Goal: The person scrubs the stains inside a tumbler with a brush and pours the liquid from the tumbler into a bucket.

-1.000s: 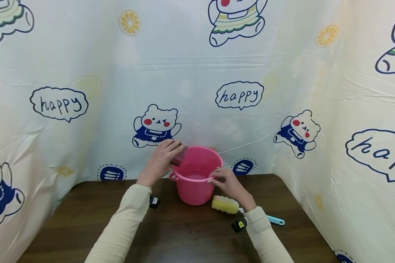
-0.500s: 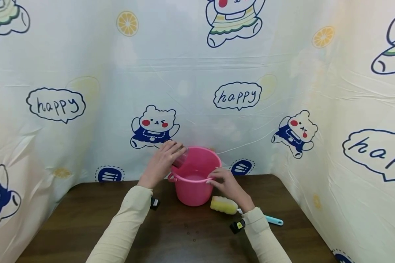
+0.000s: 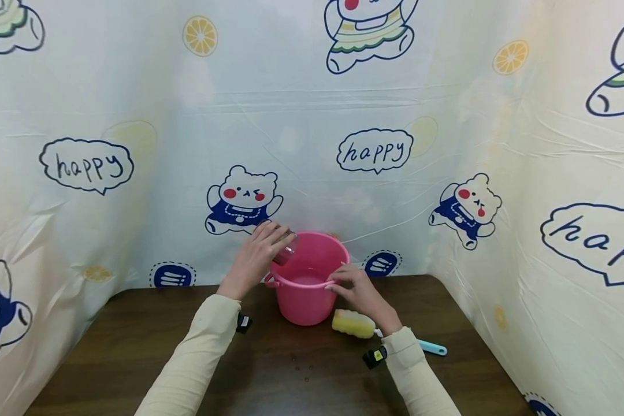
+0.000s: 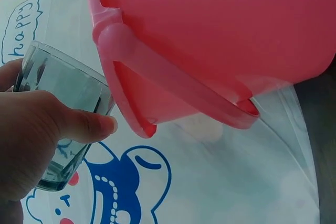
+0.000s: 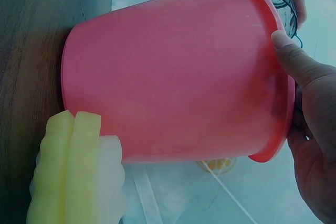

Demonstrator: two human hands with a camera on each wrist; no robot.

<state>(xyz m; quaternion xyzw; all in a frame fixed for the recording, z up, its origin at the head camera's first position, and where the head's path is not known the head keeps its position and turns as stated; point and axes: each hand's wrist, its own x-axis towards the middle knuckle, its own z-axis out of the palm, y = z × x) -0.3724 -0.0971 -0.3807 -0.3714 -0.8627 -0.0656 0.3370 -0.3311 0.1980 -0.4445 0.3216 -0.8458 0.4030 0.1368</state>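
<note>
My left hand grips a clear drinking glass, fingers and thumb around its sides. The glass is tilted, its mouth right at the left rim of a pink bucket. On the opposite side, my right hand pinches the bucket's rim, with the thumb on the outside. The bucket stands upright on the table, and its pink handle hangs down on the left side. Just below my right hand lies a sponge brush with a yellow and white head; my wrist hides part of its light blue handle.
The brown wooden table carries a few water drops in front of the bucket. A pale printed curtain hangs close behind the bucket and along both sides of the table.
The head view has shifted slightly, and the glass has turned a little at the bucket's rim. Both hands keep their holds, and the bucket and brush stay in place.
</note>
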